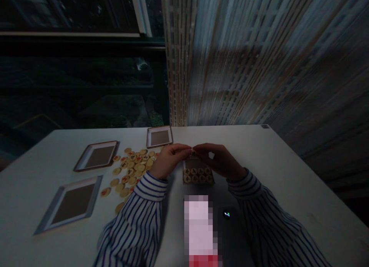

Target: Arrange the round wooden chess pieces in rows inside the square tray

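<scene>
Both sets of fingers [184,147] — left hand [167,160], right hand [220,159] — pinch one pale piece [191,148], too dim to identify, over a square box [197,166] of round wooden discs [198,178].

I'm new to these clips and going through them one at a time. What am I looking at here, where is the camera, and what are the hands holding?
There is no machine here: the one picture comes from a camera worn on a person's head, looking down at their own two hands in striped sleeves. The room is dim.

The left hand and right hand meet fingertip to fingertip and seem to pinch a single disc between them, just above a small box that already holds a row of marked discs.

On the white table, to the left, lies a loose pile of round wooden discs with red or black marks, like Chinese chess pieces. Around it sit three shallow trays: near, middle and far. The pixelated block at the bottom is masked.
</scene>
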`<state>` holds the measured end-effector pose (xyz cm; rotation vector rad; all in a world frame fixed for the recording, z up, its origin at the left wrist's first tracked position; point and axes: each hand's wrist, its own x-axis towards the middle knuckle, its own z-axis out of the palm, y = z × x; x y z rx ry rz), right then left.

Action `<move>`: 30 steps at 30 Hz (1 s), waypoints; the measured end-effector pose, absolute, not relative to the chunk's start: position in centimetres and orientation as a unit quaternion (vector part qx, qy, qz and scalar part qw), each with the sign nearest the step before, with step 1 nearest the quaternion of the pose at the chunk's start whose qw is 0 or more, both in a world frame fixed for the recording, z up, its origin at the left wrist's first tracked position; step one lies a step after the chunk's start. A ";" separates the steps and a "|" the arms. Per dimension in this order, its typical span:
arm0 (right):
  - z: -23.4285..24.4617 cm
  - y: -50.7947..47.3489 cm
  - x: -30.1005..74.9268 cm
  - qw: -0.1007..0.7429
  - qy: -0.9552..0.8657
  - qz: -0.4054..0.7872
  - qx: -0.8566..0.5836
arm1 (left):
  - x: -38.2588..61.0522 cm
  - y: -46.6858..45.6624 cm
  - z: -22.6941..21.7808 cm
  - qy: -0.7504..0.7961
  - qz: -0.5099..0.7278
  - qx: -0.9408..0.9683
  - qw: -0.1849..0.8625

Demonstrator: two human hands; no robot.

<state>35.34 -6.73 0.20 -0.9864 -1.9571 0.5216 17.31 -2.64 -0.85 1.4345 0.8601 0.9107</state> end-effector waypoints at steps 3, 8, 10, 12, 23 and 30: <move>0.2 -6.7 35.4 0.425 -0.784 0.217 -0.397 | 17.3 -2.6 -0.9 0.377 0.384 0.606 0.586; 0.2 -6.7 35.4 0.421 -0.775 0.223 -0.415 | 17.3 -2.6 -1.0 0.374 0.377 0.599 0.600; 0.2 -6.7 35.4 0.419 -0.773 0.220 -0.422 | 17.2 -2.5 -1.1 0.372 0.376 0.596 0.605; 0.3 -6.8 35.4 0.419 -0.774 0.214 -0.425 | 17.2 -2.5 -1.2 0.374 0.376 0.595 0.604; 0.3 -6.9 35.3 0.384 -0.814 0.103 -0.424 | 17.5 -2.5 -1.2 0.374 0.387 0.552 0.637; 0.5 -6.9 35.2 0.368 -0.826 0.089 -0.418 | 17.7 -2.9 -0.9 0.365 0.386 0.542 0.652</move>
